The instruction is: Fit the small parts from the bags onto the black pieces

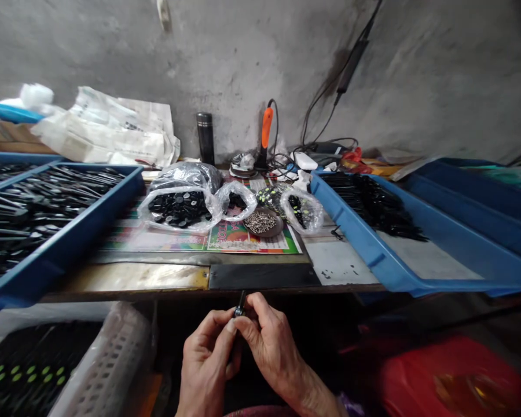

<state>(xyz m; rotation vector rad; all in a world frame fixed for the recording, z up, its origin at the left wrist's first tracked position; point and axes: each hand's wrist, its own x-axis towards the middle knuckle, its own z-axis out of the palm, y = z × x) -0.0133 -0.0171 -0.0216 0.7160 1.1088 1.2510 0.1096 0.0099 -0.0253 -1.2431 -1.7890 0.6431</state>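
Note:
Just below the table's front edge, a small black part (240, 307) with a shiny bit at its lower end is pinched between my two hands. My left hand (211, 353) has its thumb and fingers closed on the part from the left. From the right, my right hand (271, 341) grips it with thumb and forefinger. Above the hands on the table lie an open plastic bag of black discs (180, 208), a smaller bag of black pieces (237, 201), a round dish of small metal pins (263, 223) and a bag with black and yellow-green pieces (299, 209).
Blue trays of black parts stand at left (91, 214) and right (373, 255). A black flask (205, 139) and an orange-handled tool (267, 127) are by the wall. Below left is a white basket (108, 359); a red object (451, 376) is lower right.

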